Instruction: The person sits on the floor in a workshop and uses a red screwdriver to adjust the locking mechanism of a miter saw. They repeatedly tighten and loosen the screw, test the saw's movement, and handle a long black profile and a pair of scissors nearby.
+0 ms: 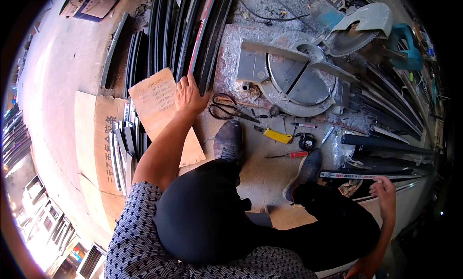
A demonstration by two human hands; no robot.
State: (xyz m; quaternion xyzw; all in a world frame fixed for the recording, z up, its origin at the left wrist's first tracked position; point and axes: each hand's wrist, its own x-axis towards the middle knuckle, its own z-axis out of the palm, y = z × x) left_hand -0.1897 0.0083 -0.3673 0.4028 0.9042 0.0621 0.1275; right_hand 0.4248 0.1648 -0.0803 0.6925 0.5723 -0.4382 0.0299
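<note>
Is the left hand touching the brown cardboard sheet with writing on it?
Touching. The head view shows the left hand lying flat with its palm edge overlapping the cardboard sheet, no gap between them.

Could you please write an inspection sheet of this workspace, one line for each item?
Surface: dusty concrete floor, metal shavings near the saw.
Job's things: left hand on a brown cardboard sheet beside long dark profiles; right hand on a long dark strip.
Clutter: black scissors, yellow knife, red-handled screwdriver, tape measure, flat cardboard.
Grips: left open, flat; right fingers curled over the strip's end.
Cables: one thin black cable above the saw.
Surroundings: miter saw, more dark profiles at right.
</note>
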